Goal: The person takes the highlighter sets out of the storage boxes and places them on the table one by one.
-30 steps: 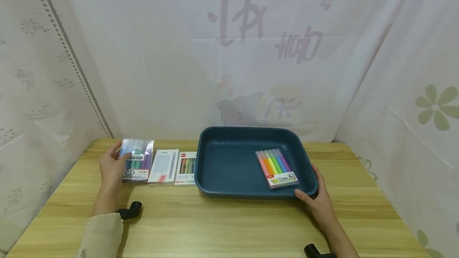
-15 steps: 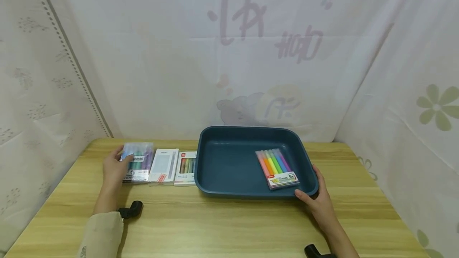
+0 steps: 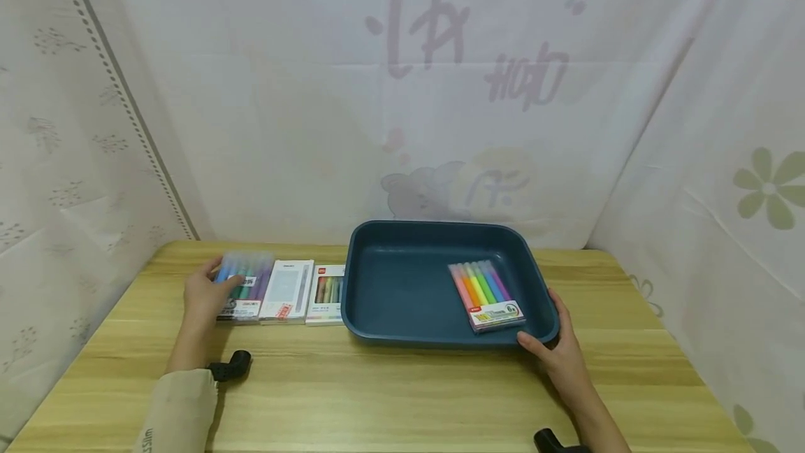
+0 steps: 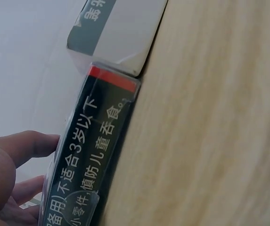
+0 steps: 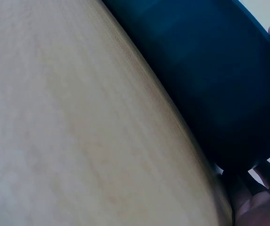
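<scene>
At the left of the head view, the left hand (image 3: pixel 204 294) is gripping a clear pen pack (image 3: pixel 245 285), thumb and fingers curled around its left edge, the pack lying flat on the wooden table (image 3: pixel 390 397). Just right of it a white box (image 3: pixel 288 291) and a small marker pack (image 3: pixel 327 295) are sitting side by side. At centre a dark blue tray (image 3: pixel 390 285) is holding a highlighter set (image 3: pixel 486 294). At the lower right, the right hand (image 3: pixel 560 354) is gripping the tray's near right corner, fingers curled against its rim.

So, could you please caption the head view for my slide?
Left hand grips a marker pack; right hand holds the blue tray.
</scene>
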The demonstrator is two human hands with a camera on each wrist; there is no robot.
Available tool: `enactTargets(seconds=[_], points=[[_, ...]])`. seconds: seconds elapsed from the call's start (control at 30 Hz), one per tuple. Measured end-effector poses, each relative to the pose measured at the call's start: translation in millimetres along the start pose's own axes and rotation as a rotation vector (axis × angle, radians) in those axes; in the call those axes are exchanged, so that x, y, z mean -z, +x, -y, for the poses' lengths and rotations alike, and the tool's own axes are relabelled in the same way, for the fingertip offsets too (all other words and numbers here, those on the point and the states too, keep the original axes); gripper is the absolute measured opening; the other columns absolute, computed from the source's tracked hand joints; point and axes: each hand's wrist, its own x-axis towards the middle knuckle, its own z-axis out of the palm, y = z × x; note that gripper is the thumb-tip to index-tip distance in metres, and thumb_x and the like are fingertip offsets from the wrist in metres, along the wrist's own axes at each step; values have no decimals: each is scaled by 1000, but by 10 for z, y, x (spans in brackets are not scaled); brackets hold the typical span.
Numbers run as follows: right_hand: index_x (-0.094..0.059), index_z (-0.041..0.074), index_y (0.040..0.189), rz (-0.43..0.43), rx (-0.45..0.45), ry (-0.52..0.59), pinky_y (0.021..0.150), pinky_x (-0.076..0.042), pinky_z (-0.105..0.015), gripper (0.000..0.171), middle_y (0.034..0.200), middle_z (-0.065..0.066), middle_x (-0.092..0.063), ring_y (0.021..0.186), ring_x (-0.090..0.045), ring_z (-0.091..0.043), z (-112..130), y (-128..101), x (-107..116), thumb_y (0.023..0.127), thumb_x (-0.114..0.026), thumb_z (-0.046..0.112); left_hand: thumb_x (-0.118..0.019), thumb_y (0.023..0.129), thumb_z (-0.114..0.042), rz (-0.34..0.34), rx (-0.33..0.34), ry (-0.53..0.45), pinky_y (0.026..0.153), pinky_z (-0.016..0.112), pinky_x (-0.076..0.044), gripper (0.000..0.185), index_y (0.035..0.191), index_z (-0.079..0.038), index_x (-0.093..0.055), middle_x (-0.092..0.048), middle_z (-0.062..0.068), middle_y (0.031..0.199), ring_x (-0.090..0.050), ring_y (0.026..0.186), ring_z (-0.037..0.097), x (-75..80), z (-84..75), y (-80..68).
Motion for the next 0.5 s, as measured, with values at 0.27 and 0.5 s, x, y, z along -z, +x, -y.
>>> enactTargets(seconds=[0.27, 0.5], points=[[-3, 41, 161, -1, 11, 15, 99, -28, -3, 98, 170, -10, -11, 149, -20, -32, 38, -22, 7, 94, -70, 18, -61, 98, -17, 51, -20, 101, 111, 59, -41, 72, 157, 5, -26, -38, 40, 150, -43, 138, 52, -8, 7, 12], [-3, 40, 162, 0, 13, 5, 112, -27, -19, 99, 171, -8, -10, 150, -19, -30, 51, -20, 7, 93, -71, 18, -58, 100, -19, 74, -46, 145, 109, 59, -42, 71, 156, 8, -23, -38, 40, 150, -44, 136, 53, 0, 15, -4]])
